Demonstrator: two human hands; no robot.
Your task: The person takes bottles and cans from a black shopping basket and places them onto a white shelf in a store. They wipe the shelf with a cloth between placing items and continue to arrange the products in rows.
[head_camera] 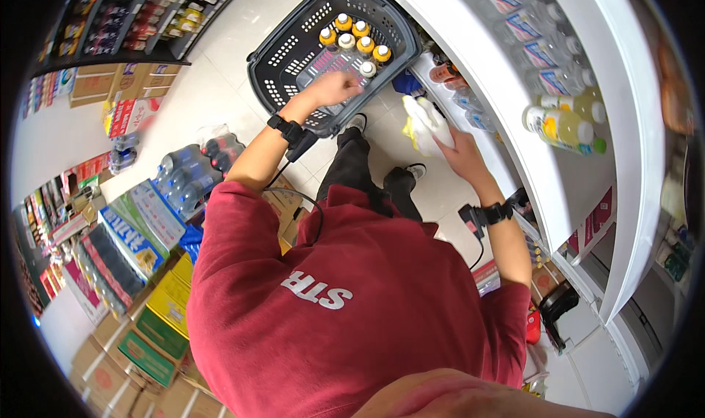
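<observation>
My right hand (462, 151) grips a bunched white cloth (428, 126) with yellow edging, in front of the white shelving. My left hand (335, 89) is over the near side of a black plastic shopping basket (283, 57), its fingers curled. Whether anything is in those fingers cannot be made out. Several small bottles (365, 45) stand together at the basket's far right end, most with orange-yellow tops and white caps. A pale item with pink marks, partly hidden by my left hand, lies on the basket floor.
To the right, white shelving (484, 71) holds clear water bottles (537, 52) and a pale yellow drink bottle (556, 126) on its side. Shrink-wrapped bottle packs (187, 176) and cardboard boxes (104, 374) crowd the floor at left. Stocked shelves (148, 16) stand at the upper left.
</observation>
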